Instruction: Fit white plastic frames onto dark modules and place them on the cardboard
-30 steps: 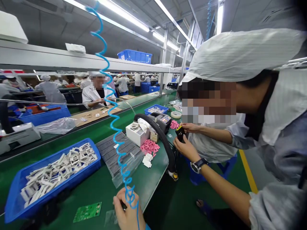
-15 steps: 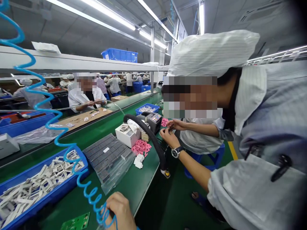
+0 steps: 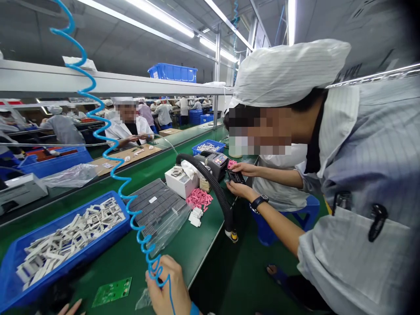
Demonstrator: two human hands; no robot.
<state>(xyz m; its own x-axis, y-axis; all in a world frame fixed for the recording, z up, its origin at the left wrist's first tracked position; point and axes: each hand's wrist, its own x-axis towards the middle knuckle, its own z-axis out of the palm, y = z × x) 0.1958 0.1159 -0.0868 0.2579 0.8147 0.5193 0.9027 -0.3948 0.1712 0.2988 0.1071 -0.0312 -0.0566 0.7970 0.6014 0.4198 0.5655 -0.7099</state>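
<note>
At the bottom edge, my left hand [image 3: 70,309] shows only a couple of outstretched fingertips, apart from each other. They are left of a green circuit board [image 3: 112,292] lying on the table. My right hand [image 3: 170,284], with a blue band at the wrist, is closed with its fingers curled, near the table's front edge. What it holds, if anything, is hidden. A blue coiled cord [image 3: 135,227] hangs down and runs across the front of that hand. Beside its fingers lies a piece of clear plastic [image 3: 143,300].
A blue bin [image 3: 82,253] of white plastic frames stands at left. Beyond are a grey slotted tray [image 3: 157,205], pink pieces [image 3: 199,199], white pieces [image 3: 195,217] and a black hose [image 3: 215,192]. On the right, a co-worker [image 3: 354,175] leans in, holding a black object [image 3: 235,176].
The view has shifted slightly left, so things appear further right. My left fingertips have come into view at the bottom. The co-worker's hands now show the black object more plainly.
</note>
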